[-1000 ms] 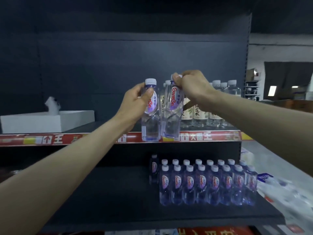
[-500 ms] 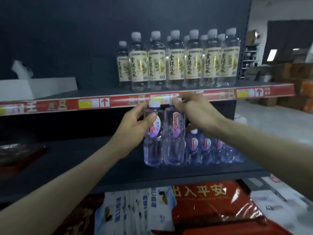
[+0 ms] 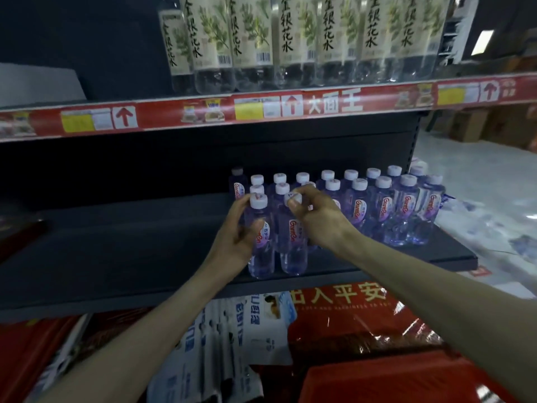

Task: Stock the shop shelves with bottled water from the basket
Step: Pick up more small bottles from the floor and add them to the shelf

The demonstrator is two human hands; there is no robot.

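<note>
Two small water bottles stand upright side by side near the front edge of the dark middle shelf [image 3: 116, 257], at the left end of the stocked group. The left hand [image 3: 235, 239] wraps the left bottle [image 3: 261, 239] around its body, fingers curled behind, thumb across the purple-and-white label. The right hand [image 3: 316, 219] pinches the white cap of the right bottle [image 3: 293, 245] between thumb and fingertips — the other fingers are loosely bent. Both bottles are clear, faintly violet, with white caps; the right one's label reads "GanTen" in red. Behind and to the right stand roughly twenty matching bottles [image 3: 404, 210] in rows, touching one another. On the upper shelf [image 3: 174, 117] — edged with a red price strip — seven or so taller bottles with cream leaf-printed labels [image 3: 287, 39] stand in a row.
</note>
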